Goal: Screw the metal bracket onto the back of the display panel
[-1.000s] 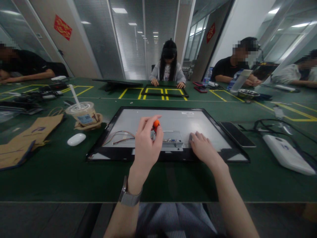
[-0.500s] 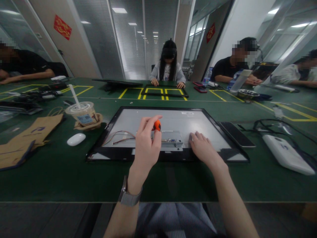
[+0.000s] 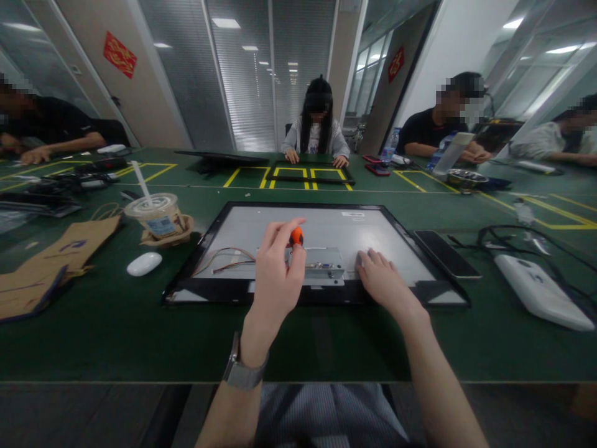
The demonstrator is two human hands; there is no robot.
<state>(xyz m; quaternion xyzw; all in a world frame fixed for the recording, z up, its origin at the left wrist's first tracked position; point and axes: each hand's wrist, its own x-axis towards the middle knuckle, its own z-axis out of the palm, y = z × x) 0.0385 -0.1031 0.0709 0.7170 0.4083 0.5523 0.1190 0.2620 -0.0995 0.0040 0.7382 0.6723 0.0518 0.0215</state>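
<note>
A monitor panel [image 3: 298, 227] with a black frame lies back side up on the green table before me. My left hand [image 3: 278, 267], wearing a watch, is closed around the orange and black handle of a screwdriver [image 3: 297, 236], held upright over the metal bracket [image 3: 321, 274] with its ports. The screwdriver's tip is hidden behind my fingers. My right hand [image 3: 380, 274] rests on the panel just right of the bracket, fingers stretched out and holding nothing. Thin wires [image 3: 228, 252] run left from the bracket across the panel.
At left are an iced drink cup [image 3: 158, 218], a white mouse [image 3: 144, 264] and a paper bag [image 3: 60, 261]. A phone [image 3: 445, 253], a white device [image 3: 541, 292] and black cables lie at right. Several people sit around the table, one opposite with hands at a black frame [image 3: 310, 180].
My left hand has shifted very slightly around the screwdriver's handle. My right hand and the panel stay in place. A co-worker's hand at far left has moved.
</note>
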